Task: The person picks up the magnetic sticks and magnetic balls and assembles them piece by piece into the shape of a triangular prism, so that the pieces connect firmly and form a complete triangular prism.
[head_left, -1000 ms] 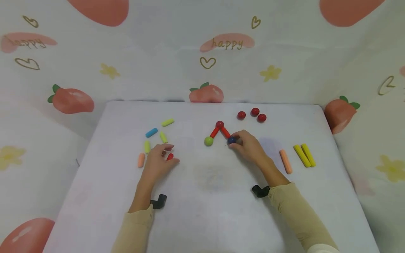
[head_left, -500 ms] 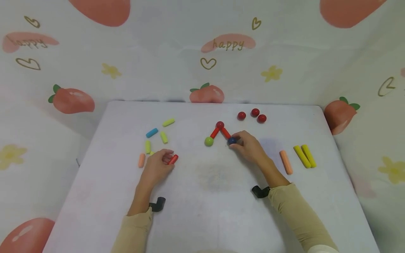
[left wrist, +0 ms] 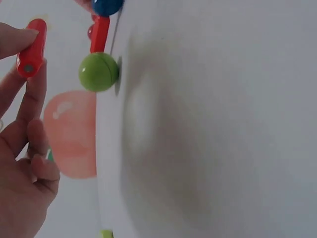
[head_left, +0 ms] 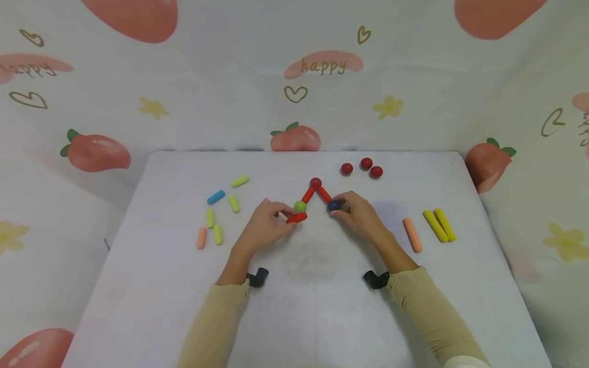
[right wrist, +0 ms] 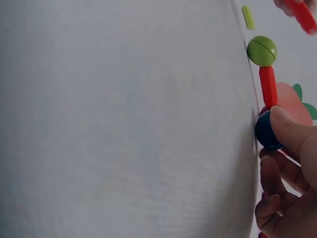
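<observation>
My left hand pinches a short red magnetic rod between thumb and fingers, just in front of the green ball. The end of that rod shows a small grey disc in the left wrist view. My right hand pinches the blue ball on the table. Two red rods join in a V at a red ball; the left rod ends at the green ball, the right rod at the blue one.
Three loose red balls lie at the back right. Several short yellow-green rods, a blue rod and a short orange rod lie at left. A longer orange rod and two yellow rods lie at right.
My left hand has picked up the red rod from beside the yellow-green rods and carried it right, to the green ball. My right hand stays on the blue ball.
</observation>
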`<state>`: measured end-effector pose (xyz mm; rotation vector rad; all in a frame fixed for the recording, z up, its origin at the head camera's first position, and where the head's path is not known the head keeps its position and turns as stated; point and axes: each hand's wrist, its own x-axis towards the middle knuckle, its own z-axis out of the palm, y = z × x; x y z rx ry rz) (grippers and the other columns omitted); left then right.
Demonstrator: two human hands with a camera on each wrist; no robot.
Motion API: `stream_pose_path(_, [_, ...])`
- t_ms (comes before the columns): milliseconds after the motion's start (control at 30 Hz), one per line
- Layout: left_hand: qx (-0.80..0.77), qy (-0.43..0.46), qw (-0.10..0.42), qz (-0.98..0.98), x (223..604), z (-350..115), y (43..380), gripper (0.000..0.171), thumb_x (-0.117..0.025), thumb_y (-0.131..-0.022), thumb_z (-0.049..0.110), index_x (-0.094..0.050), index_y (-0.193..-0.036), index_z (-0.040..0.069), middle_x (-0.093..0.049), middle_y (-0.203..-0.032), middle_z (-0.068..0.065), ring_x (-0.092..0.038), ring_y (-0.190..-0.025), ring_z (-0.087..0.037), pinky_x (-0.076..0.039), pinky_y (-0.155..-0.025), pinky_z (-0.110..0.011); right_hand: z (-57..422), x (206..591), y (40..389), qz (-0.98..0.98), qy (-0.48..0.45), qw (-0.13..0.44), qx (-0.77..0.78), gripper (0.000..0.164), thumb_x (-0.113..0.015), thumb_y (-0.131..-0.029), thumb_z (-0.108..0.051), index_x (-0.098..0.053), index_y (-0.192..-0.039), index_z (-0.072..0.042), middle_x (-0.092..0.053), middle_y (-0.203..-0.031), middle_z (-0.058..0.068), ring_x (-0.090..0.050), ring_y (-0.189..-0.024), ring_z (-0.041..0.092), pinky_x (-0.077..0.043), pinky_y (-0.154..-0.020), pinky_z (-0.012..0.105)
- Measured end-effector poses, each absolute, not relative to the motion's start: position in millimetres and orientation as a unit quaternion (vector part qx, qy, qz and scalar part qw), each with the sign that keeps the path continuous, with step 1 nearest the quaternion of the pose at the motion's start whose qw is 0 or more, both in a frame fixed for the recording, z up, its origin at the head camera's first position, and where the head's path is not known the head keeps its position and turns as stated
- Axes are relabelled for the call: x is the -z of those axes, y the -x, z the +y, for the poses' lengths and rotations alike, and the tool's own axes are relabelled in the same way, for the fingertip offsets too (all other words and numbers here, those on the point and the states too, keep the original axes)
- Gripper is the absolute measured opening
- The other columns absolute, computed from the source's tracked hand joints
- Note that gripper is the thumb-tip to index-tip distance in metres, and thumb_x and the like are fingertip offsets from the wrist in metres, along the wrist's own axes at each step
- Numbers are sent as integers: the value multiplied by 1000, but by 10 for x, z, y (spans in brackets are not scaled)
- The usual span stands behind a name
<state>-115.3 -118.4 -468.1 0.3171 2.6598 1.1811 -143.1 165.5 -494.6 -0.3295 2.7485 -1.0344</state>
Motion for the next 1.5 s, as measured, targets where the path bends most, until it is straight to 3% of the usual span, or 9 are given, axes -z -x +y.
stream_pose_path(267, [-292, -170, 20, 941, 4753, -806, 1527, 20, -79, -85, 32, -81, -104, 28, -71, -92, 8, -45, -91, -17, -42, -72, -30, 1648, 4942, 1422, 928, 117, 86, 342, 43, -76, -93, -28, -63, -130, -11, -67, -118, 8, -59, -93, 23, -52, -82, 34])
stream_pose_path(600, [-154, -211, 17, 965, 4733, -556, 1637, 20, -79, -85, 34, -81, -105, 32, -71, -93, 5, -45, -91, -18, -42, -80, -35, 1650, 4947, 1433, 926, 125, 74, 347, 40, -76, -92, -28, -64, -127, -12, -68, -114, 7, -58, -89, 21, -50, -78, 32])
stream_pose_path(867, [-138, -222, 0, 965, 4751, -491, 1645, 20, -79, -85, 30, -81, -105, 30, -73, -99, 4, -47, -91, -19, -43, -82, -36, 1652, 4962, 1446, 929, 126, 67, 342, 40, -77, -92, -27, -65, -126, -11, -68, -111, 7, -58, -86, 22, -50, -76, 32])
stream_pose_path(1133, [-214, -138, 29, 967, 4817, -704, 1569, 41, -85, -81, 31, -71, -119, 23, -66, -109, 2, -48, -99, -22, -47, -87, -36, 1649, 4940, 1437, 931, 121, 76, 336, 41, -76, -93, -28, -64, -128, -12, -67, -115, 8, -58, -91, 22, -51, -80, 35])
stream_pose_path(1500, [-293, -70, 77, 950, 4893, -893, 1516, 34, -83, -86, 29, -74, -117, 19, -71, -105, 4, -49, -97, -19, -47, -81, -33, 1614, 4926, 1430, 937, 123, 82, 316, 40, -76, -92, -28, -65, -128, -14, -67, -116, 7, -59, -97, 23, -51, -84, 38])
